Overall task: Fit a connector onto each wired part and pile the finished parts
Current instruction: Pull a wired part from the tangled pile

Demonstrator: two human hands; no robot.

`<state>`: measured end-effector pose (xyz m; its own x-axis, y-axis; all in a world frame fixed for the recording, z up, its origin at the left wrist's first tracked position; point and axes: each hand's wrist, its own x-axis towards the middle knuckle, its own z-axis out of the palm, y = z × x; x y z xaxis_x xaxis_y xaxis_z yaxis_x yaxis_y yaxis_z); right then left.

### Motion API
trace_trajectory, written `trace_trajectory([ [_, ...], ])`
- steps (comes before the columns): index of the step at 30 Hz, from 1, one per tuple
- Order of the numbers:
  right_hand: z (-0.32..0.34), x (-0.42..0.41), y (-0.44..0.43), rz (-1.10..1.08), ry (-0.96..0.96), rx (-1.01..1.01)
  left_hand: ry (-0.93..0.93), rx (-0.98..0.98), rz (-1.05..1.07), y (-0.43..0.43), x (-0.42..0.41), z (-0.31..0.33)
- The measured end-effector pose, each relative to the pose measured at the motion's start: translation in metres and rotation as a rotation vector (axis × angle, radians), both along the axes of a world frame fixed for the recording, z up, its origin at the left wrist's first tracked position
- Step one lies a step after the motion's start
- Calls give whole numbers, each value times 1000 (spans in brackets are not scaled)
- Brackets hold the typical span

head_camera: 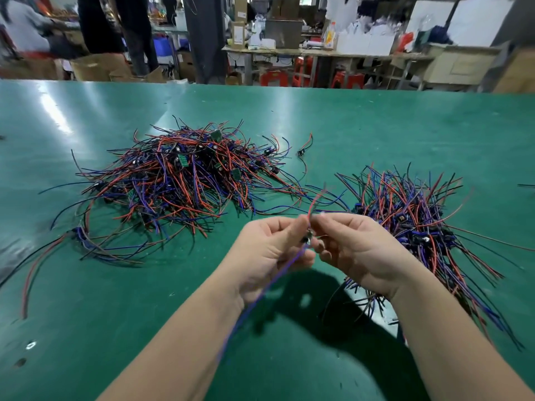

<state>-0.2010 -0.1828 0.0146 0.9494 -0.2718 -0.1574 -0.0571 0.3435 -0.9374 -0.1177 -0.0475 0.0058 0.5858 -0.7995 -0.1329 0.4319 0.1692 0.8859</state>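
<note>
While the left hand (269,256) and right hand (356,250) both pinch the wired part (308,238) upright-ish at frame centre, the right pile (405,209) sits just beside the right hand, way closer.

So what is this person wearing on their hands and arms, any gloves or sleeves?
No gloves at all: the left hand and right hand are bare, with no rings showing. The left forearm and right forearm are bare too, with no sleeve, watch or wristband in view.
</note>
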Motion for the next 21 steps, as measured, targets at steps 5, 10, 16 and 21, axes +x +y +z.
trace_trajectory([
  [5, -5, 1, -1, -41, 42, -11, -33, 125, -58, 0, -2, -4],
  [10, 0, 0, -4, -210, 101, 21, -57, 150, -53, -2, -5, -5],
  [16, 8, -10, -35, -604, 36, 24, -157, 218, -237, 1, -11, -11],
  [21, 3, -11, -43, -703, 6, -21, -207, 219, -370, 1, -14, -13],
])
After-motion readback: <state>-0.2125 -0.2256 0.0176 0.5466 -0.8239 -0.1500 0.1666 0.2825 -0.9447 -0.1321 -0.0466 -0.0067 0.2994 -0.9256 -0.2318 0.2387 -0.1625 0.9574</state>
